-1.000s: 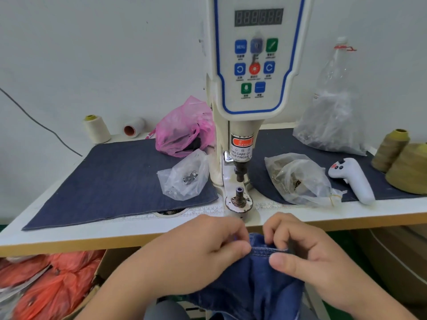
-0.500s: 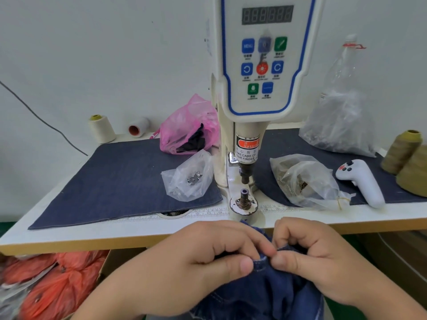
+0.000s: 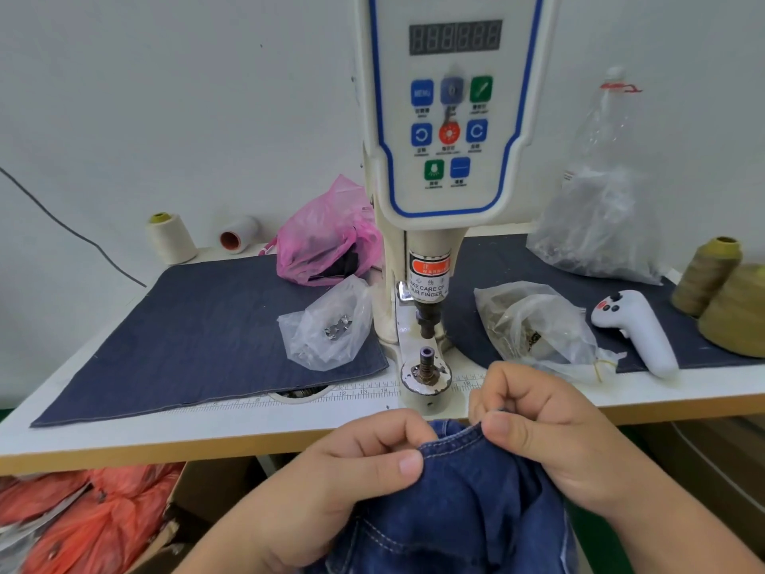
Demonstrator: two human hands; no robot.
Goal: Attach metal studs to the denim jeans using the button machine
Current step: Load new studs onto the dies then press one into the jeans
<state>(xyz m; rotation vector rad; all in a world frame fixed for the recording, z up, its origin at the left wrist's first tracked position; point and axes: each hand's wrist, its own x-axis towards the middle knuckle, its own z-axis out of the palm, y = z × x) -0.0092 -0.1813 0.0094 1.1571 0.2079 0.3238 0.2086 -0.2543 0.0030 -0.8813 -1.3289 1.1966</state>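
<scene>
Below the table edge, my left hand (image 3: 364, 461) and right hand (image 3: 534, 420) each pinch the jeans (image 3: 463, 490) hem, both curled tight, so I'd keep the seam taut and flat before sliding it onto the machine post (image 3: 426, 358).

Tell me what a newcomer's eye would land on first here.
The button machine rises in the middle of the table, its panel of coloured keys facing the viewer. In front of the table's edge, the left hand and right hand pinch the jeans. A pink bag sits left of the machine.
</scene>
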